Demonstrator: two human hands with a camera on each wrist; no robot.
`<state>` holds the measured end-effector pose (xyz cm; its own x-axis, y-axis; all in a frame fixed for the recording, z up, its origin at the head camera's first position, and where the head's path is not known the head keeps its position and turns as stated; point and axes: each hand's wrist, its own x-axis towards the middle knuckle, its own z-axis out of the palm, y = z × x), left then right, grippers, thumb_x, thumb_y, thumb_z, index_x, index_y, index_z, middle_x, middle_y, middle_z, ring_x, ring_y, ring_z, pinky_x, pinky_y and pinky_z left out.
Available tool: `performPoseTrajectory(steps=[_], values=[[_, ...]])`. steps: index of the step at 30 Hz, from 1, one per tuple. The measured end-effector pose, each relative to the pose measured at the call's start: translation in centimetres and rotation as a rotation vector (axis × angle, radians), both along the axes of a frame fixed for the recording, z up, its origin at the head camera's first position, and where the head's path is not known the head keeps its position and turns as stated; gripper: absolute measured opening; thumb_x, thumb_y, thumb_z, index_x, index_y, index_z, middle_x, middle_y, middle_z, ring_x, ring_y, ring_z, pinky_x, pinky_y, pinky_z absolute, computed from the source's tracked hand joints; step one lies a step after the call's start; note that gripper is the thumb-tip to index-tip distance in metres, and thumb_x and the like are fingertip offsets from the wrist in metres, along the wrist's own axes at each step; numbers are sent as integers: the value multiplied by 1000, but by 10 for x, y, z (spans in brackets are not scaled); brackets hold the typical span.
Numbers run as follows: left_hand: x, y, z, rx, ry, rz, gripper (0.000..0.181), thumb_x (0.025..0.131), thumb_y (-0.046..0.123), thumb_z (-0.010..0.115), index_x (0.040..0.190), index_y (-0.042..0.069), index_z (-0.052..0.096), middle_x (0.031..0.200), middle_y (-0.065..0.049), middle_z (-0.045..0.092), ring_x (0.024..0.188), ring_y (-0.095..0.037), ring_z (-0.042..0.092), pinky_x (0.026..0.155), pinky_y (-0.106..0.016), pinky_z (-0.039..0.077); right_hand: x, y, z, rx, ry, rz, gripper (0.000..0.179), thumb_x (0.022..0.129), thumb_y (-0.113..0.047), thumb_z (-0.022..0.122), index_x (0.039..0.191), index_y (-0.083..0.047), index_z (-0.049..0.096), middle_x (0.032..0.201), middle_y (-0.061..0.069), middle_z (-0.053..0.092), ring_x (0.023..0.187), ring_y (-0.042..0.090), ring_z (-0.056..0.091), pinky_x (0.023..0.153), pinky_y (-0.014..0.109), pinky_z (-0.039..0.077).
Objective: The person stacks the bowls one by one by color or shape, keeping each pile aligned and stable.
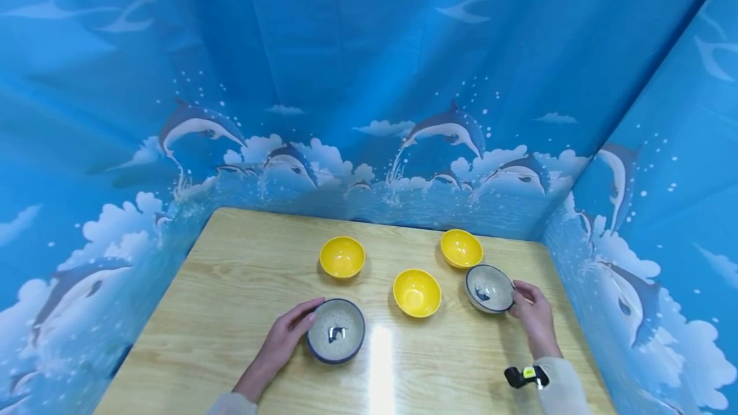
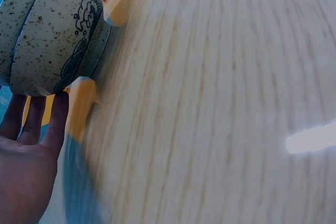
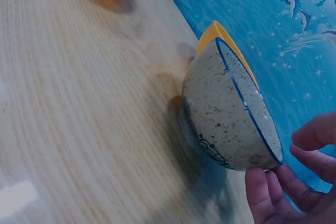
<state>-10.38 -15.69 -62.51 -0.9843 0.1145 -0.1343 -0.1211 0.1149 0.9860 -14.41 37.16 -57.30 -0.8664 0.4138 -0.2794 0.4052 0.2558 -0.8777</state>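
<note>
Two speckled grey bowls with dark blue rims are at the hands. My left hand (image 1: 286, 333) holds the nearer speckled bowl (image 1: 336, 332) at its left side. Its fingertips meet the outer wall in the left wrist view, where a dark wave pattern shows on the bowl (image 2: 58, 35); the thumb is out of that view. On the right side, my right hand (image 1: 533, 316) grips the other speckled bowl (image 1: 489, 288) by its rim. In the right wrist view several fingertips (image 3: 257, 190) lie against that bowl's outer wall (image 3: 220, 108), with the thumb above the rim.
One yellow bowl (image 1: 461, 248) stands directly behind the right speckled bowl and overlaps it in the head view. A second yellow bowl (image 1: 417, 293) sits between the hands, and a third yellow bowl (image 1: 343, 257) farther back. Dolphin-print curtains (image 1: 357, 114) border the wooden table (image 1: 230, 274).
</note>
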Motion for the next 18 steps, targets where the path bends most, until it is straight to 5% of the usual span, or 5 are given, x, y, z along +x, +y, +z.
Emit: performPoseTrajectory(steps=[8,18], values=[[0,0,0,-22,-32,19,38,108,35,68,145,22,70,152,5,68,144,-7,57,122,-20,40,-2,0,-9,-65,-23,33,57,115,-13,46,168,0,30,165,33,37,104,11,65,88,26,66],[0,0,0,-11,-40,16,39,108,36,67,144,22,70,152,5,68,145,-8,56,122,-19,40,-3,-6,-18,-218,-25,22,67,114,-6,41,174,-5,11,150,35,34,101,14,65,90,30,68]])
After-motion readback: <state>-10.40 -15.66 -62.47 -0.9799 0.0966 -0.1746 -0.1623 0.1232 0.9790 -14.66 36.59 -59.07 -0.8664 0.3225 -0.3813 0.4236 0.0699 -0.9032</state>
